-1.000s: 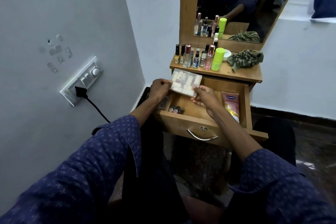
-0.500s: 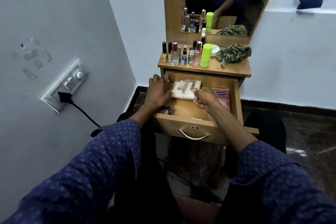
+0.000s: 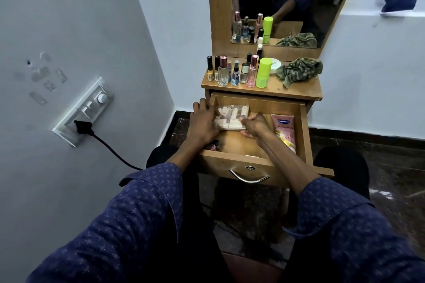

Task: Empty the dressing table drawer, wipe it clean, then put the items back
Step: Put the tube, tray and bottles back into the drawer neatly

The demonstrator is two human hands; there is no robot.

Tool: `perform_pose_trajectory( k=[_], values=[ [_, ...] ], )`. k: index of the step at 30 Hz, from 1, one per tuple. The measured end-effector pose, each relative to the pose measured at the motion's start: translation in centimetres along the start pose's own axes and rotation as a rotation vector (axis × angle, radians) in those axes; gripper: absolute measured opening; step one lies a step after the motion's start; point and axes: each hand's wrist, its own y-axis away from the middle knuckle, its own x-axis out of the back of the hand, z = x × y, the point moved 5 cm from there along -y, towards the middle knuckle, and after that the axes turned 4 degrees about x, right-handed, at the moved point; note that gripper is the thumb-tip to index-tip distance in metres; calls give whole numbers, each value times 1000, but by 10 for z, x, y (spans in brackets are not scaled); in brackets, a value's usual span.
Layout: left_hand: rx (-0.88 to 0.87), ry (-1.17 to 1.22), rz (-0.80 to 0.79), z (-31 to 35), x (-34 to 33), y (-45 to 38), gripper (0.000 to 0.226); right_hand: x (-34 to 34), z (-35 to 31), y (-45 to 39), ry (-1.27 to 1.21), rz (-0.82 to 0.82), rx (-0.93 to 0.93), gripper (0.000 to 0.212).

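Head view: both hands are in the open drawer [image 3: 303, 135]. The left hand [image 3: 203, 122] and right hand [image 3: 256, 124] pinch the clear box [image 3: 232, 117] at its ends, low at the drawer's back-left. Looks like the putting-back stage; bottles [image 3: 239, 71] and cloth [image 3: 299, 71] wait on top. The pink tube [image 3: 284, 131] reads "Vaseline".

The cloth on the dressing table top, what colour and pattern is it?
The cloth is green with dark stripes, seen best in the head view.
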Motion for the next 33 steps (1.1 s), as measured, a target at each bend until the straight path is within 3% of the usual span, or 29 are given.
perform_pose_trajectory(
  k=[5,9,13,19,29,33],
  values=[
    [-20,-44,-36,3,1,-4,63,5,1,2,-29,13,93,22],
    [-27,-87,-46,3,3,-13,72,13,-12,8,506,113,257,16],
    [-11,-54,-27,1,-2,-16,65,13,-17,13,743,100,306,22],
    [8,-26,11,0,-7,-10,46,3,-21,21,870,12,390,30],
    [16,5,-11,1,1,-9,50,2,-32,44,1004,37,402,34],
    [62,164,72,-15,17,-17,20,-2,-59,62,1071,159,542,23]
  ],
)
